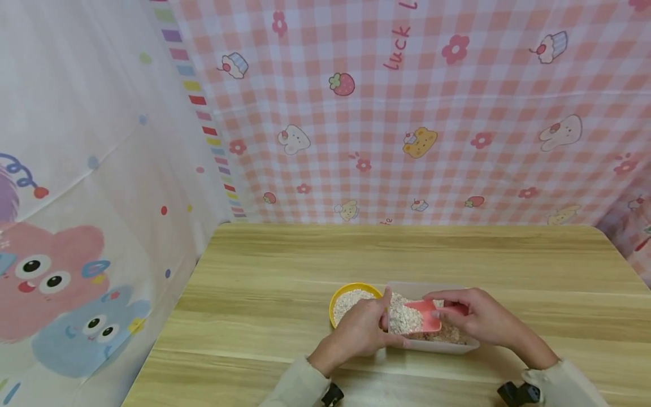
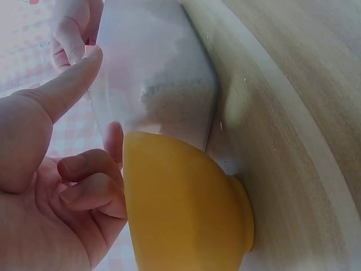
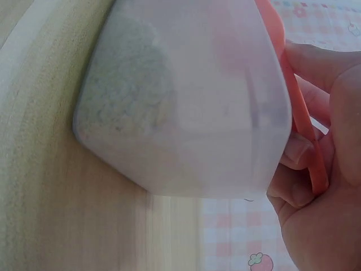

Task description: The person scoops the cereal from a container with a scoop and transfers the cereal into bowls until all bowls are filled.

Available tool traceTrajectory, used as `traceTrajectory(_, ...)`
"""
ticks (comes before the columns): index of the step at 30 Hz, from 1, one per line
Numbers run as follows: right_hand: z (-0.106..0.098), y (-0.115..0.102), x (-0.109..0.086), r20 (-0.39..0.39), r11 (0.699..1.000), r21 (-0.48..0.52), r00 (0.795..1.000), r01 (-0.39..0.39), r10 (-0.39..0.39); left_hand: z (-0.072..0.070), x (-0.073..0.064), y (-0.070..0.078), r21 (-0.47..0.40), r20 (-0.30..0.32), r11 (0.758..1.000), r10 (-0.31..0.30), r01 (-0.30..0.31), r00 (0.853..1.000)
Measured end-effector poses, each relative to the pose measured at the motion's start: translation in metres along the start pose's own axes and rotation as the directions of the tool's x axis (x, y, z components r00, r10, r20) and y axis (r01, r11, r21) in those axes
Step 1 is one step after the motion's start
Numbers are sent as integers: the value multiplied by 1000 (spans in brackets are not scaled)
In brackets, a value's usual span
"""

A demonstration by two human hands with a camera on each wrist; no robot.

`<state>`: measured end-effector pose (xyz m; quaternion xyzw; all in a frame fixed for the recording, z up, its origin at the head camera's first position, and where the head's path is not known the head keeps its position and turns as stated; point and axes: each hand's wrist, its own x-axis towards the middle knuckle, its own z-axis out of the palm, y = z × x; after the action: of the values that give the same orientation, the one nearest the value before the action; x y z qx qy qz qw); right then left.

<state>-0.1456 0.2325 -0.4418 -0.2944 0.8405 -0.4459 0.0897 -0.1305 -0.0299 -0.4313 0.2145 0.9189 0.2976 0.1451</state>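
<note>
My right hand (image 1: pixel 480 316) holds the handle of a pink-red scoop (image 1: pixel 431 317) over a translucent plastic box (image 1: pixel 442 346). Pale oat flakes (image 1: pixel 404 316) are heaped at the scoop's left end, and browner flakes (image 1: pixel 450 334) lie in the box below it. In the right wrist view, fingers and thumb wrap the scoop's handle (image 3: pixel 304 121) beside the box wall (image 3: pixel 225 158). My left hand (image 1: pixel 358 330) grips the box's left end. Its thumb (image 2: pixel 70 84) stretches along the rim in the left wrist view, and its curled fingers are beside a yellow bowl (image 2: pixel 175 209).
The yellow bowl, with pale flakes (image 1: pixel 348 302) inside, stands just left of the box on the wooden table (image 1: pixel 254 294). A few crumbs lie beside the box in the left wrist view. Behind the table hangs a pink checked cloth (image 1: pixel 315 113); a printed white cloth (image 1: pixel 102 169) hangs at left.
</note>
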Motion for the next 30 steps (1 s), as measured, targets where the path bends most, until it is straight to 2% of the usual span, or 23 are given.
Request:
traceTrajectory(10,0,7,-1,-20,997,68,999,39,-38,-1,0,-2,7,1,1000,19,-19,1000)
traceTrajectory(16,2,9,-1,-53,996,73,997,58,-54,-1,0,-3,7,0,1000,27,-27,1000)
traceTrajectory(30,1,8,-2,-82,995,85,996,52,-45,-2,0,0,6,4,1000,-9,9,1000)
